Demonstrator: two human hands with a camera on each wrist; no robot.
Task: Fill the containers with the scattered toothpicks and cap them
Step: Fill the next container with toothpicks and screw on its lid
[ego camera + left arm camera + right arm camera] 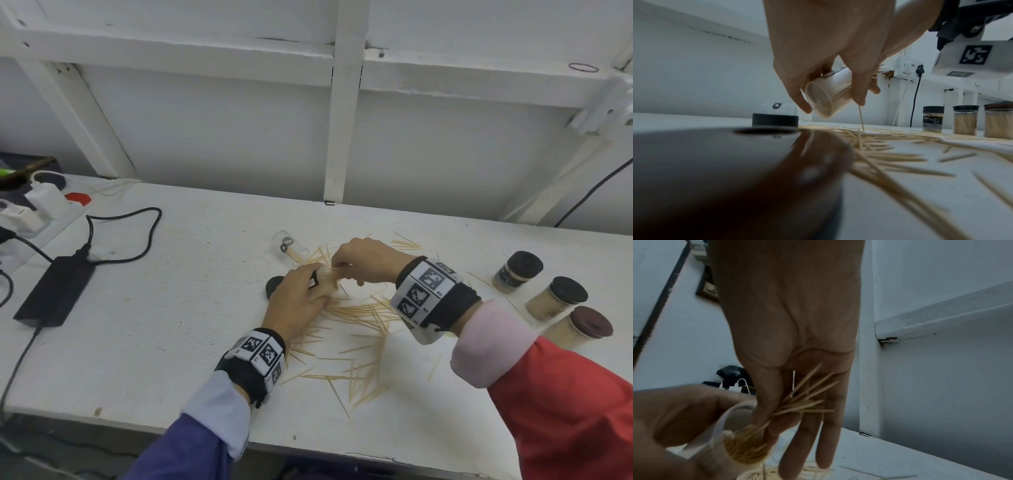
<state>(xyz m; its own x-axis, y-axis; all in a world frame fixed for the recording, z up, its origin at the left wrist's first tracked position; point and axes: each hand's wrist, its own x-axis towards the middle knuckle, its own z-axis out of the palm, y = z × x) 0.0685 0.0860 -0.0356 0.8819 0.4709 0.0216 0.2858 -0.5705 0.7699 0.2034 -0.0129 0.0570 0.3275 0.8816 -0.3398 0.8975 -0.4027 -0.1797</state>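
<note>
worktop [171, 308] first: white, with a big scatter of toothpicks [356, 342] still lying loose from the middle toward the near edge, a few more behind your hands, so plenty is left to gather.

far right, three capped containers [556, 294] stand in a row, packed with toothpicks; those look done.

middle: your left hand [301, 298] has its grip clamped round an open clear container [828, 94], tilted, mouth toward the right hand. the right wrist view shows it already close to full of toothpicks. your right hand [366, 260] has thumb and forefinger pinched on a small bundle of toothpicks [809, 400], feeding them into that mouth; the other fingers hang straight.

just left of your left hand, a loose black cap [275, 285] sits on the worktop, probably for this container, not yet on.

behind it, an empty clear container [289, 245] lies on its side, uncapped, maybe one or two toothpicks in it. i cannot see its cap.

judgement: three of five finished, the fourth nearly full and needing its cap, the fifth barely started. roughly past halfway.

far left: a power brick [54, 291] with cable and chargers, not part of the job.
</note>
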